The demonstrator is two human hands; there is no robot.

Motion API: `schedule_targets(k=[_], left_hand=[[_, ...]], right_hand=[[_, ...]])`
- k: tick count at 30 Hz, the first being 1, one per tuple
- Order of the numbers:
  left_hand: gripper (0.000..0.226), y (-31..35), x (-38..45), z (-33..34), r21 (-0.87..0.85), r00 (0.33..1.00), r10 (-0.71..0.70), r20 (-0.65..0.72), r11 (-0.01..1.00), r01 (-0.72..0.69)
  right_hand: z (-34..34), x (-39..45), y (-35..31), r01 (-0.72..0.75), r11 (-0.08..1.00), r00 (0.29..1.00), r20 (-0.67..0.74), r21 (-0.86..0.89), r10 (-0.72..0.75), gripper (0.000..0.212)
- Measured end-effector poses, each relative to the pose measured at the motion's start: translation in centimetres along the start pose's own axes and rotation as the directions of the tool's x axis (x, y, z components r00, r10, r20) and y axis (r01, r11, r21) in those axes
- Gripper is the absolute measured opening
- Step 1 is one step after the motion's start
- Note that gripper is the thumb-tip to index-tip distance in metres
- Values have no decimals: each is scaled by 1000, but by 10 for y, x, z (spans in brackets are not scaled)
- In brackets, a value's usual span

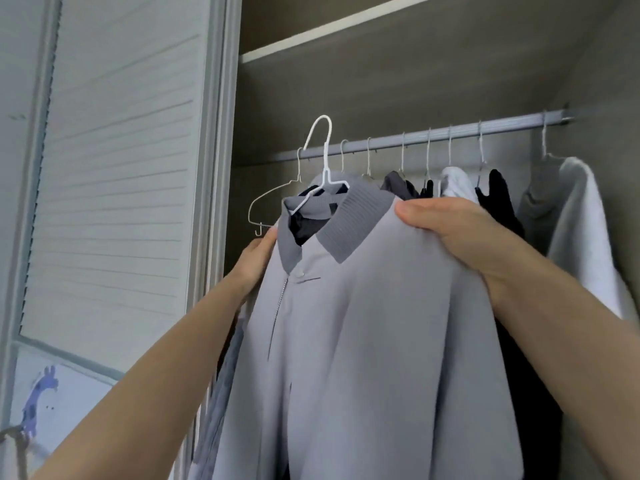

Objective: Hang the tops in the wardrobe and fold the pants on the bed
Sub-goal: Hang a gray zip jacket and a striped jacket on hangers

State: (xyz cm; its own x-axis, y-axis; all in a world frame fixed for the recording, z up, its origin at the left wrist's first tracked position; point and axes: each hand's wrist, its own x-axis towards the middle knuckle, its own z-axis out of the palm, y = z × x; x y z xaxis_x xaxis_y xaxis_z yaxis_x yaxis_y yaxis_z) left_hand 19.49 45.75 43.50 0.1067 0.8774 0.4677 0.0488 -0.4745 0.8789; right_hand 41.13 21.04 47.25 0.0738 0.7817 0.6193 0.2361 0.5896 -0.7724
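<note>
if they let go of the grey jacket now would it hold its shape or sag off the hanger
Probably sags: the grey jacket drapes in soft folds below both hands. The white hanger looks like thin wire, and its hook sits off the rail, so it would likely drop. The right hand pinches its shoulder, suggesting light fabric.

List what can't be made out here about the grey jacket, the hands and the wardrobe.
- Left hand, head view: fingers hidden behind the grey jacket.
- White hanger: shoulders covered by the collar.
- Jacket hem: cut off by the bottom edge.
- Hanging clothes: lower parts hidden by the jacket and the right hand.
- Bed and pants: out of frame.
</note>
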Motion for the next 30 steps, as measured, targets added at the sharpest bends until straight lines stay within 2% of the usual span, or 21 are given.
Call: schedule_targets(k=[4,6,8,10,11,12,15,18,20,21,22,23,24,25,27,29,30], left_hand=[[72,-19,36,22,-200,950,-20,310,976,86],[68,-26,43,32,-263,943,-31,332,957,124],[67,-30,50,32,-265,978,-70,194,957,121],[65,-35,60,26,-115,995,-72,-74,991,63],[66,-35,63,22,-42,987,-53,-153,998,47],[67,-35,65,18,-30,988,-52,-148,998,48],[65,-37,70,11,-256,990,-59,126,963,90],[68,-48,72,14,-484,962,-63,265,854,189],[70,-61,74,22,-564,949,-86,302,787,251],[70,-67,74,25,-568,947,-100,306,778,266],[69,-70,76,28,-545,942,-104,320,793,273],[65,-72,76,30,-508,939,-109,327,817,272],[58,-72,75,31,-461,942,-102,320,852,248],[53,-70,73,31,-410,949,-110,296,883,231],[53,-74,73,29,-219,954,-155,255,952,213],[60,-78,76,22,14,965,-176,196,984,177],[61,-79,78,18,69,973,-158,168,987,148]], right_hand=[[-5,14,2,19,999,999,-31,-44,-20,24],[-3,18,1,32,997,999,-8,-71,-33,26],[3,23,2,43,994,999,17,-105,-42,25],[8,30,6,32,994,999,30,-109,-29,26],[10,33,8,24,993,999,34,-114,-20,27],[11,35,11,17,993,999,30,-114,-13,27],[17,39,15,-18,993,999,25,-117,21,27],[12,43,6,-70,992,993,-102,-106,59,10],[7,45,0,-116,990,978,-186,-79,99,46],[8,46,-2,-117,991,972,-210,-64,101,55],[9,48,-2,-109,993,968,-231,-42,97,57],[12,49,0,-91,995,967,-243,-28,81,49],[16,52,5,-55,998,966,-253,-28,47,31],[23,54,7,-32,999,957,-288,-29,22,23],[41,62,11,-5,1000,933,-360,-15,-1,27],[60,75,12,-10,999,922,-386,-43,-8,19],[70,82,11,-34,997,934,-358,-63,9,29]])
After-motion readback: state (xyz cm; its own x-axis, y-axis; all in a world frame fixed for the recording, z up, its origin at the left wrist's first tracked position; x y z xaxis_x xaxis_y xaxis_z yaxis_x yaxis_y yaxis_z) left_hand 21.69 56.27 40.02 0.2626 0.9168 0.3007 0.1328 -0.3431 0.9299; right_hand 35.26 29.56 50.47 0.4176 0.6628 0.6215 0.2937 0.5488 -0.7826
